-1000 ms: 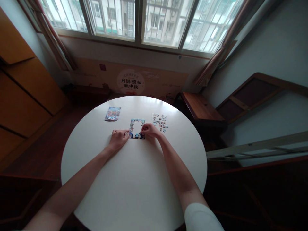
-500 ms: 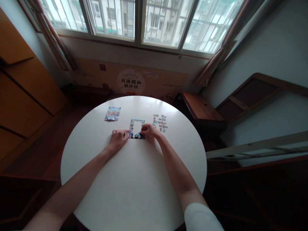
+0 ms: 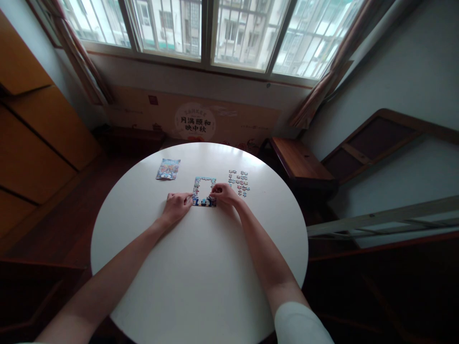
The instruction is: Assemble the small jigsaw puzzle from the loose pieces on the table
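A partly assembled jigsaw puzzle (image 3: pixel 205 204) lies on the round white table (image 3: pixel 201 267), its border joined around a pale middle, with blue and dark pieces along the near side. At its left edge, my left hand (image 3: pixel 176 205) rests with curled fingers, thumb and index tips holding the edge. My right hand (image 3: pixel 225 192) is over the right side, finger and thumb pinched together on a puzzle piece, mostly hidden by the fingertips. Several loose puzzle pieces (image 3: pixel 241 181) are spread to the right of that hand.
A colourful printed packet or picture sheet (image 3: pixel 168 169) lies on the table's far left. Beyond the table's right edge stands a wooden bench (image 3: pixel 301 157). A printed cardboard panel (image 3: pixel 143 107) is below the window, and wooden cabinets (image 3: pixel 39 129) are at the left.
My right hand has shifted very slightly at the puzzle's right side, still pinched. The left hand, the puzzle and the loose pieces look the same.
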Available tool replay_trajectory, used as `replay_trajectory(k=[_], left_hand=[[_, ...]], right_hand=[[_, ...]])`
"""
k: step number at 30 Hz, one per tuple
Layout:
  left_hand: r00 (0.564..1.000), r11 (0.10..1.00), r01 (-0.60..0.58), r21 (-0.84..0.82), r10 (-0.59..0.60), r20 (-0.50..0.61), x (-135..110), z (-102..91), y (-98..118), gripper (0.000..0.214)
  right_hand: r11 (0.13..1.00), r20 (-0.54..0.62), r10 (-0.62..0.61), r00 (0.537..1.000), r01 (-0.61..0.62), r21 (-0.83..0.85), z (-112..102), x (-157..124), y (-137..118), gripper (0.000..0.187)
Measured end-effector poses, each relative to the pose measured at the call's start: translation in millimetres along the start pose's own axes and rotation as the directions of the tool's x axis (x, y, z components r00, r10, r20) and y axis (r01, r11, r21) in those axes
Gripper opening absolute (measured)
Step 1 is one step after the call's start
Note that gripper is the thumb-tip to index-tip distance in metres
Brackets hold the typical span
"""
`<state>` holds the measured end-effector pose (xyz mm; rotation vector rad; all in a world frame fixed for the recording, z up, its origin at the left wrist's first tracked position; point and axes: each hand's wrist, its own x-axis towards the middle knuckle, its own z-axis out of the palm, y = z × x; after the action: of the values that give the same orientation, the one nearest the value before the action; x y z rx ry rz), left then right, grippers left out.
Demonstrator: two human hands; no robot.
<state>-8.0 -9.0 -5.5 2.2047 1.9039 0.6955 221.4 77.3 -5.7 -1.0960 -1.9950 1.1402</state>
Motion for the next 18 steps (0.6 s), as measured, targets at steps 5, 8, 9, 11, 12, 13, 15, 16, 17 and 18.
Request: replay_trajectory(k=[5,8,9,11,12,13,15,16,17,18], left_hand=[[1.0,1.0,0.02,0.003,-0.02,0.022,-0.4,-3.2,2.4,0.031],[1.0,1.0,0.006,-0.001,-0.006,0.017,-0.6,-3.9,2.5,0.032],[1.0,1.0,0.006,-0.002,-0.006,0.017,-0.6,-3.9,2.4,0.032],[1.0,1.0,0.013,-0.005,-0.013,0.021,-0.4,-3.8,2.3,0.032],[1.0,1.0,0.017,-0.004,-0.017,0.022,-0.4,-3.7,2.3,0.032],[1.0,1.0,0.019,-0.003,-0.018,0.022,-0.3,-3.6,2.2,0.032],[1.0,1.0,0.017,-0.002,-0.016,0.023,-0.3,-3.1,1.8,0.032],[1.0,1.0,0.014,-0.001,-0.014,0.022,-0.3,-2.8,1.4,0.032],[1.0,1.0,0.012,-0.002,-0.011,0.019,-0.3,-2.4,1.1,0.032],[1.0,1.0,0.008,-0.004,-0.008,0.015,-0.3,-2.1,0.7,0.032]], right_hand=[[0.992,-0.086,0.016,0.996,-0.005,0.128,-2.5,-0.5,3.9,0.038],[0.989,-0.099,0.025,0.995,-0.01,0.145,-2.8,-0.8,3.3,0.04],[0.989,-0.104,0.03,0.994,-0.014,0.148,-2.8,-0.9,2.7,0.04],[0.988,-0.112,0.04,0.993,-0.022,0.153,-2.8,-1.0,1.7,0.04],[0.987,-0.114,0.044,0.992,-0.025,0.156,-2.9,-1.0,1.4,0.04],[0.987,-0.115,0.046,0.992,-0.028,0.16,-3.0,-0.9,1.2,0.039],[0.986,-0.116,0.046,0.992,-0.026,0.166,-3.2,-0.8,1.0,0.039],[0.986,-0.116,0.043,0.992,-0.023,0.166,-3.3,-0.8,0.9,0.039],[0.986,-0.114,0.038,0.993,-0.018,0.166,-3.4,-0.8,0.7,0.038],[0.986,-0.114,0.033,0.993,-0.014,0.165,-3.5,-0.8,0.4,0.038]])
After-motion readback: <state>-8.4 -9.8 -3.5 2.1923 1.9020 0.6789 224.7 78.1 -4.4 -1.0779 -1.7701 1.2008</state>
